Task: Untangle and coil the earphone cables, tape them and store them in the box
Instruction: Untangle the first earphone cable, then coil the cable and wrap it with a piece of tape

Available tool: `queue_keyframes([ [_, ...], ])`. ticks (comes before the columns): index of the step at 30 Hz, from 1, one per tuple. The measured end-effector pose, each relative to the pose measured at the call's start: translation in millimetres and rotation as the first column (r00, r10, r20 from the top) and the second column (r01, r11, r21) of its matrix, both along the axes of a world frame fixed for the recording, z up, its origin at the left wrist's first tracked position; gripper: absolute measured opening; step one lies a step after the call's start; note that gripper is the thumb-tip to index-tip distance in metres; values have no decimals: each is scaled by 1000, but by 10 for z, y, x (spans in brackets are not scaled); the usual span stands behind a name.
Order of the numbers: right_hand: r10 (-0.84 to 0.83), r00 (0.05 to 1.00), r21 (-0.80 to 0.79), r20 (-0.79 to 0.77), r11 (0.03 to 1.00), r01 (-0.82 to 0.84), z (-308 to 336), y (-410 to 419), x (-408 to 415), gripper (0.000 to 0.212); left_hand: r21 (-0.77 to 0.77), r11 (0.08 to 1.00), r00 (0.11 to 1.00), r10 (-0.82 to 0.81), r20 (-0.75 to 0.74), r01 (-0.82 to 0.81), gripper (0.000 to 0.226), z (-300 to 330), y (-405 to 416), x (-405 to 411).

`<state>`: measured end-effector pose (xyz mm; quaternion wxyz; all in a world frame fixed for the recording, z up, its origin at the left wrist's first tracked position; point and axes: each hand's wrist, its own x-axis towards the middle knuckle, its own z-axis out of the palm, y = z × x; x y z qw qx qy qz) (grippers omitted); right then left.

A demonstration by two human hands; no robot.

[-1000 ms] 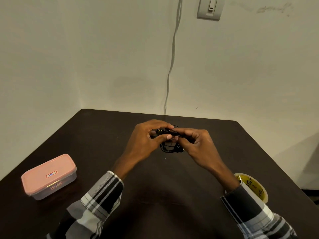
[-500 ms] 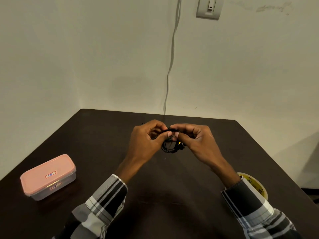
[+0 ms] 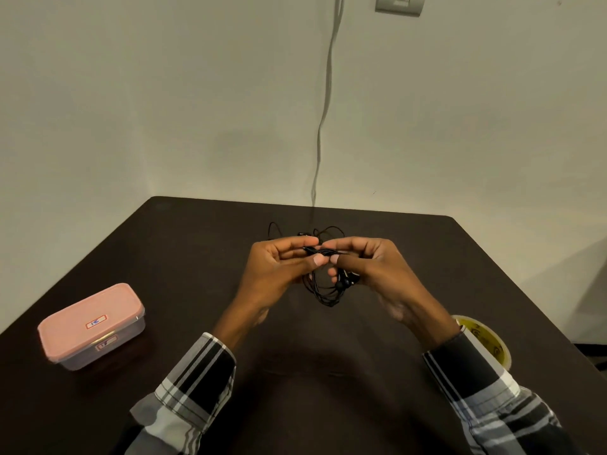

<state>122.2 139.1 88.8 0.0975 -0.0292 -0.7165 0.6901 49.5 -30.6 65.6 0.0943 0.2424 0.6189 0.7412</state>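
The light is dim and warm, with a yellow-green tint on the wall (image 3: 164, 93). It seems to come from above and behind the camera, because soft shadows fall on the dark table (image 3: 328, 405) below the sleeves and on the wall at the right edge. The black cable (image 3: 323, 295) almost disappears against the table. The picture is sharp in the centre; the table edges bend outward near the corners.

Both forearms wear long plaid sleeves (image 3: 197, 382) in black, grey and white, cuffs ending at the wrists.
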Motion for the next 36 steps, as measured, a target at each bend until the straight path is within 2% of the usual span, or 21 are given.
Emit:
queue_keyframes([
  [4,26,983,-220,180,975,15,-221,-14,-39,25,-59,996,988,77,137,-70,24,-216,-27,46],
  [7,42,952,-301,305,952,54,-450,-34,-65,23,-139,984,958,142,249,-109,20,-404,-35,63],
  [9,32,932,-323,361,942,93,-614,-33,-73,24,-229,961,942,216,257,-158,18,-536,-21,65],
  [11,-7,921,-260,390,959,117,-755,-45,-64,27,-347,909,933,309,186,-232,17,-683,11,49],
  [13,-87,922,-129,376,981,145,-832,-92,-53,28,-493,814,930,366,23,-307,18,-750,25,33],
  [16,-240,933,160,267,966,203,-911,-159,-80,20,-666,650,929,294,-225,-367,16,-740,21,52],
  [19,-330,935,557,128,804,207,-940,-170,-130,11,-707,563,901,208,-380,-428,14,-737,34,77],
  [21,-336,938,690,84,699,189,-930,-170,-130,3,-705,549,886,171,-431,-449,13,-766,29,81],
  [25,-316,945,731,83,664,159,-924,-157,-124,6,-691,572,880,124,-459,-441,14,-796,-17,59],
  [30,-315,946,706,75,687,172,-874,-129,-146,8,-645,626,863,91,-498,-438,22,-720,-18,85],
  [36,-304,948,660,91,731,171,-853,-116,-177,8,-658,650,880,35,-474,-380,18,-687,-46,48],
])
